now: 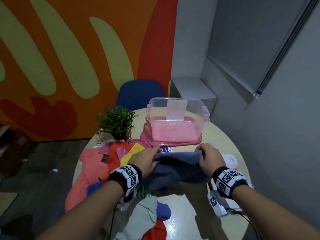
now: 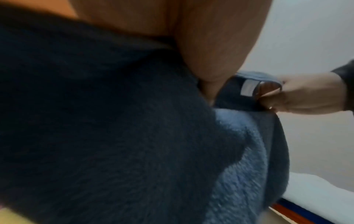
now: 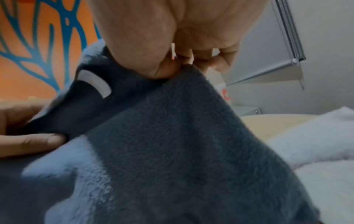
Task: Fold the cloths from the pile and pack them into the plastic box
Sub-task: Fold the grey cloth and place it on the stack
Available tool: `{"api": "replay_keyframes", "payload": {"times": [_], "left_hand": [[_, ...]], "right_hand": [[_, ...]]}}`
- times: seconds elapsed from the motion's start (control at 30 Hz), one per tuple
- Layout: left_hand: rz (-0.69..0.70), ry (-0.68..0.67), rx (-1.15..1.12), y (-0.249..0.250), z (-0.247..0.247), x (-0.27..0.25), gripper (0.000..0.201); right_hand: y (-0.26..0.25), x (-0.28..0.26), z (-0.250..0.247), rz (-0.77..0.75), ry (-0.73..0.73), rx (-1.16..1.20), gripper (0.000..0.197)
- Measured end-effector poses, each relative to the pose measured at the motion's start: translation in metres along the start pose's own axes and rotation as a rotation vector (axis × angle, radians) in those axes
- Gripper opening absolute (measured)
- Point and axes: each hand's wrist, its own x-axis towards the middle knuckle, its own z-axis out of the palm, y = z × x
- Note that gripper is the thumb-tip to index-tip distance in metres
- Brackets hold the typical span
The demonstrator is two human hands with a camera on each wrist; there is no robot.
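I judge grey cloth (image 1: 178, 168) soft, light, floppy; left hand (image 1: 144, 161) and right hand (image 1: 210, 157) pinch its far corners; plastic box (image 1: 178, 118) just beyond hands.

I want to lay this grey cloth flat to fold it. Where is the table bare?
Bare table shows in front, between the grey cloth and the near edge, right of the pile. A narrower strip lies right of the plastic box, beyond the white cloth. The left side is crowded.

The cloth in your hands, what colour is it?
Dark grey-blue. The cloth shows best in the right wrist view.
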Motion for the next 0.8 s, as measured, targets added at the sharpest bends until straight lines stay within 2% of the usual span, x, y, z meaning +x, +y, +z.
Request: {"api": "replay_keyframes", "payload": {"times": [0.07,0.2,0.33,0.43,0.5,0.57,0.63,0.7,0.77,0.8], "left_hand": [[-0.016,0.061,-0.009,-0.008,-0.006,0.003,0.025],[-0.056,0.262,-0.125,-0.017,-0.024,0.012,0.005],[-0.059,0.349,-0.299,0.004,-0.032,0.013,0.011],[-0.048,0.314,-0.263,0.007,-0.023,0.010,0.010],[-0.075,0.270,-0.204,0.003,-0.014,0.006,0.012],[-0.102,0.190,-0.185,-0.003,-0.007,0.001,0.016],[-0.111,0.091,-0.120,-0.008,-0.003,-0.003,0.024],[-0.096,0.031,-0.042,-0.013,-0.002,-0.004,0.033],[-0.101,0.010,0.046,-0.015,-0.007,-0.004,0.025],[-0.109,0.009,0.094,-0.017,-0.010,-0.004,0.018]], "right_hand": [[0.003,0.003,-0.008,-0.001,0.015,-0.015,0.023],[0.008,0.011,-0.023,-0.052,0.039,0.043,0.018],[0.001,0.008,-0.022,-0.024,-0.072,0.194,0.021],[0.001,-0.006,-0.013,-0.008,-0.162,0.312,0.013],[0.002,-0.017,-0.009,-0.066,-0.224,0.316,0.012],[0.003,-0.026,-0.004,-0.105,-0.291,0.303,0.010],[0.005,-0.030,0.000,-0.059,-0.323,0.297,0.011],[0.010,-0.028,0.001,0.013,-0.296,0.284,0.019],[0.018,-0.023,0.000,0.027,-0.223,0.279,0.013],[0.021,-0.020,-0.003,0.012,-0.192,0.299,0.018]]}}
